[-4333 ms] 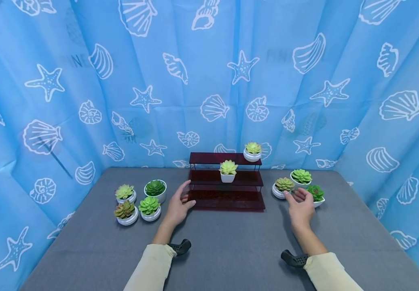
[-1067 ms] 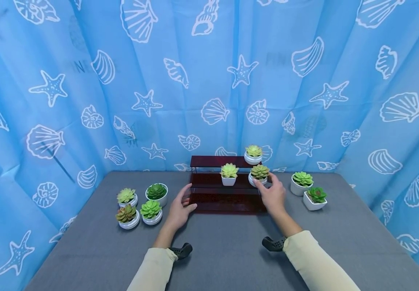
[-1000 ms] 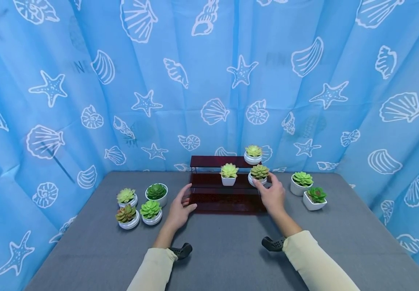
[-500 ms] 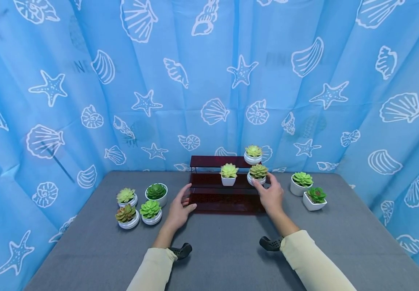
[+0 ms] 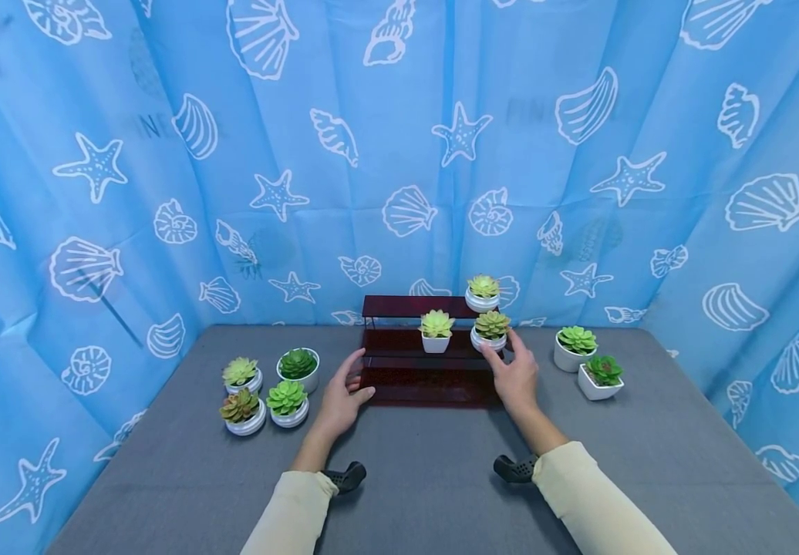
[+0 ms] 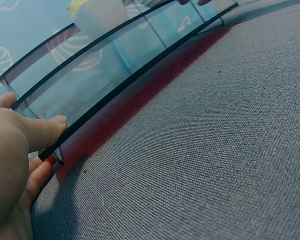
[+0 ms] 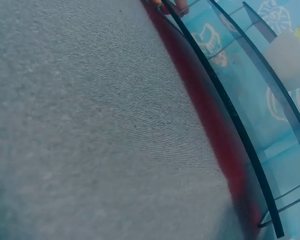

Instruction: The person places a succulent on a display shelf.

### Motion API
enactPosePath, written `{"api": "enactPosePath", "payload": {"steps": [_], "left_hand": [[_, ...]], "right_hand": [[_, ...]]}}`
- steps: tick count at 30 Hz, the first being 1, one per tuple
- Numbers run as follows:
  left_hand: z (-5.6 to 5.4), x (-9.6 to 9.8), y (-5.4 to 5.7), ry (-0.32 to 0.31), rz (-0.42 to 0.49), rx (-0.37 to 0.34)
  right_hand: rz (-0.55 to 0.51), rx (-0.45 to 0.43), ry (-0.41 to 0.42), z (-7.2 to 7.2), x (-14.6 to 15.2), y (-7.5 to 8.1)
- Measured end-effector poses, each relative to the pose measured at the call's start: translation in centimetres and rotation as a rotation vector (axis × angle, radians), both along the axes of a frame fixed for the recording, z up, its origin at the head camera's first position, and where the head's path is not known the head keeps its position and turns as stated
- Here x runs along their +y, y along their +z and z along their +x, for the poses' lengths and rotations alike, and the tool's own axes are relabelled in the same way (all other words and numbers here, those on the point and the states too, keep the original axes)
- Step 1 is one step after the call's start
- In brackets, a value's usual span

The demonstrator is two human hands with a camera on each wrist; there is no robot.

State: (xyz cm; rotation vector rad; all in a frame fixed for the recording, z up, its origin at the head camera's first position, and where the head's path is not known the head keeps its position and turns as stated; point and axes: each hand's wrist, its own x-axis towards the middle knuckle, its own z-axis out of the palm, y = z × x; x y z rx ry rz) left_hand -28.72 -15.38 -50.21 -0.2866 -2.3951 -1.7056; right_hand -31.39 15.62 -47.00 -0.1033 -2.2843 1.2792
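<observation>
A dark red, see-through three-tier display rack (image 5: 392, 308) stands at the back middle of the table. My right hand (image 5: 518, 379) holds a potted succulent (image 5: 492, 324), olive-green in a round white pot, at the right end of the middle tier. Left of it on that tier is a yellow-green succulent (image 5: 436, 331) in a square white pot. Another pale green succulent (image 5: 483, 293) sits on the top tier's right end. My left hand (image 5: 339, 402) grips the rack's left end; in the left wrist view its thumb (image 6: 52, 125) lies on the lowest tier's corner, other fingers below.
Several potted succulents (image 5: 287, 401) stand grouped on the grey table (image 5: 427, 478) at left. Two more, a light green one (image 5: 575, 349) and a dark green one (image 5: 601, 378) in a square pot, stand at right. A blue shell-print curtain (image 5: 399, 154) hangs behind.
My right hand has brought the olive-green succulent from the right-hand group to the rack's middle tier. Over the last second it has shifted slightly left there. The left hand has stayed at the rack.
</observation>
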Motion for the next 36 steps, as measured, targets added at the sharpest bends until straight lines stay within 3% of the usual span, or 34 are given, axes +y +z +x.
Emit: {"api": "enactPosePath", "payload": {"steps": [14, 25, 36], "left_hand": [[0.3, 0.1, 0.0, -0.006, 0.006, 0.01], [0.2, 0.1, 0.1, -0.006, -0.009, 0.008], [0.1, 0.0, 0.0, 0.004, -0.011, 0.01]], "right_hand": [[-0.029, 0.191, -0.013, 2.2, 1.7, 0.5], [0.082, 0.101, -0.089, 4.4, 5.9, 0.8], [0.112, 0.047, -0.2, 6.2, 10.6, -0.7]]}}
